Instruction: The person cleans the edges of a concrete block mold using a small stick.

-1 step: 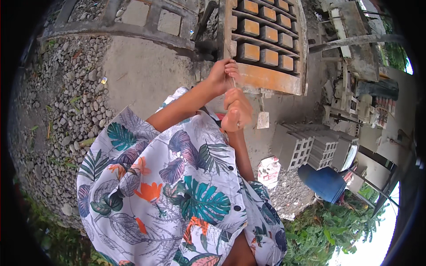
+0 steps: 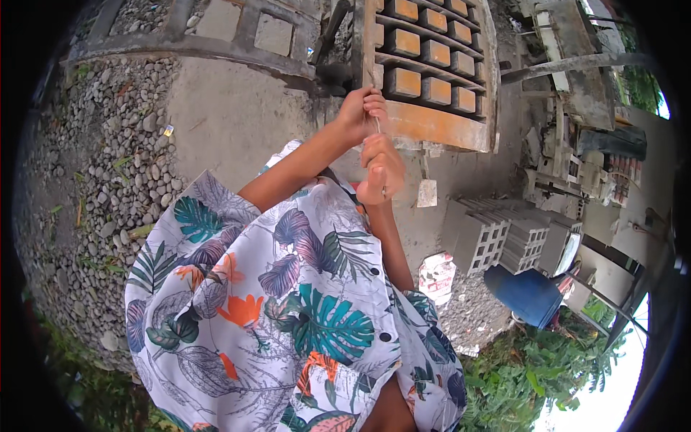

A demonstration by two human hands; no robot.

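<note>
My fingers are curled tight on a thin strand, string or wire, can't tell which; it shows in the short gap btwn my two fists, out in front of my chest. L hand is the upper one, clenched on the strand w/ knuckles folded over, right by the near L corner of a big frame. R hand sits just below, also closed round it, thumb side toward me, a bit blurred. Past the knuckles, that frame has an orange-stained front edge & carries rows of square blocks, tops orange & grey, dark gaps btwn. A small pale slab is off to the R of my R hand, well apart from it. Farther R: grey hollow blocks side by side, a printed sack near them, a blue drum-like thing, then leafy plants at lower R. On my L: bare concrete ground, then loose gravel, w/ a grey grid of square openings up top. Closest in is my white shirt, leaf & orange flower print.
</note>
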